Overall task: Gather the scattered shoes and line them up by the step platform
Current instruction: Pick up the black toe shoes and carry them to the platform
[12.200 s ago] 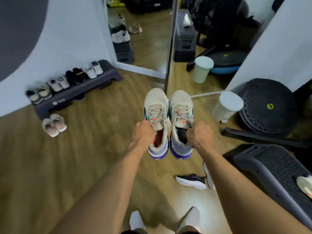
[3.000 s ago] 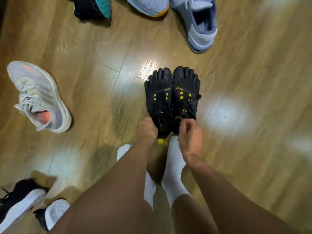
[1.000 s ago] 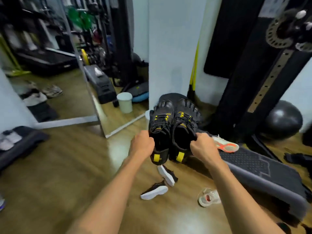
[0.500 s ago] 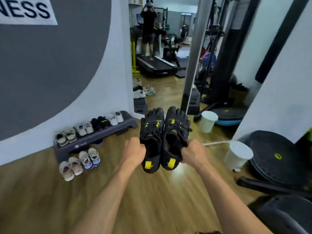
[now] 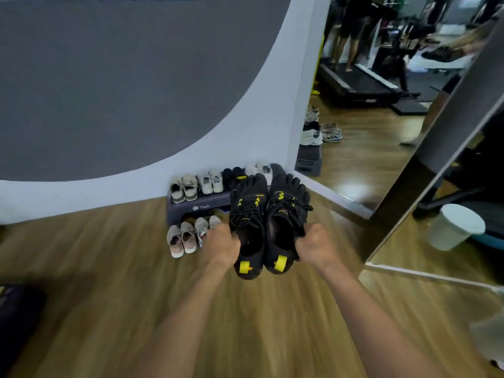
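Compared with half a second earlier, the step platform (image 5: 203,205) stood closer and nearer centre. The left hand (image 5: 222,242) and right hand (image 5: 313,245) each held one of the black toe shoes (image 5: 249,214) in a closed grip near the heel, side by side, toes forward, above the floor (image 5: 109,268) in front of the platform, where beige sneakers (image 5: 181,238) lay.

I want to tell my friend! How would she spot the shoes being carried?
Find the grey and white wall, then the step platform at its foot. In front of it, the left hand and right hand grip black shoes with yellow tabs. Unlike the row of shoes there, these have separate toes.
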Demonstrator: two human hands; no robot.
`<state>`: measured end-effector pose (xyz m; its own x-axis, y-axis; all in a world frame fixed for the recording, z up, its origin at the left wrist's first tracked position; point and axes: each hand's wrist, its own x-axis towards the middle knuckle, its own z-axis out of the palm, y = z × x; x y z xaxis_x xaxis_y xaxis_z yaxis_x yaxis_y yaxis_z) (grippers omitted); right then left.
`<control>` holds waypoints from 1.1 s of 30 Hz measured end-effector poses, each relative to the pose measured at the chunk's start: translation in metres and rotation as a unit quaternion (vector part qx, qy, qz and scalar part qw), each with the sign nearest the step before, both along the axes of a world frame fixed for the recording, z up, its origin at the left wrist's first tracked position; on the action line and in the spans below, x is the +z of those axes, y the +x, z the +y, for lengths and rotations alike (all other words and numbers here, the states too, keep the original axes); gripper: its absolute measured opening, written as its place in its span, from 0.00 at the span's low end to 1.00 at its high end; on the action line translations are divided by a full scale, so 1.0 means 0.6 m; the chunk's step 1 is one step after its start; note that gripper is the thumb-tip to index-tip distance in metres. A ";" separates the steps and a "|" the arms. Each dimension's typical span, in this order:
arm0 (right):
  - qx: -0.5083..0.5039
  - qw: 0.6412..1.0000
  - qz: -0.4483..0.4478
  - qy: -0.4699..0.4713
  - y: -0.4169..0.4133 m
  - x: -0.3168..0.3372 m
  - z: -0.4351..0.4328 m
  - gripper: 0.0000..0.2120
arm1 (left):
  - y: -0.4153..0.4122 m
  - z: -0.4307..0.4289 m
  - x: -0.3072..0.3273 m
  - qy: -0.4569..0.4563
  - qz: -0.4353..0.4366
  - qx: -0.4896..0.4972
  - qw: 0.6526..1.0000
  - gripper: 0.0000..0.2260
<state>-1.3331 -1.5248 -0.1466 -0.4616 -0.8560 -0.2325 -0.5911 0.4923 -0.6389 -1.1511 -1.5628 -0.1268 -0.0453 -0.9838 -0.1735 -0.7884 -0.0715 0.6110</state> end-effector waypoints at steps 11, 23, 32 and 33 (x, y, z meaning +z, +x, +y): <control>0.046 0.998 0.011 0.035 -0.015 -0.056 -0.349 0.07 | -0.025 -0.338 -0.065 0.048 -0.002 0.029 0.998 0.12; 0.121 0.989 0.025 0.082 -0.107 -0.195 -0.689 0.11 | -0.121 -0.668 -0.238 0.061 -0.017 0.055 0.996 0.12; 0.119 0.978 0.015 0.171 -0.122 -0.474 -0.849 0.13 | -0.127 -0.787 -0.522 0.175 -0.029 0.050 0.983 0.19; 0.128 0.975 0.029 0.181 -0.122 -0.516 -0.860 0.13 | -0.130 -0.798 -0.566 0.197 -0.020 0.058 0.979 0.19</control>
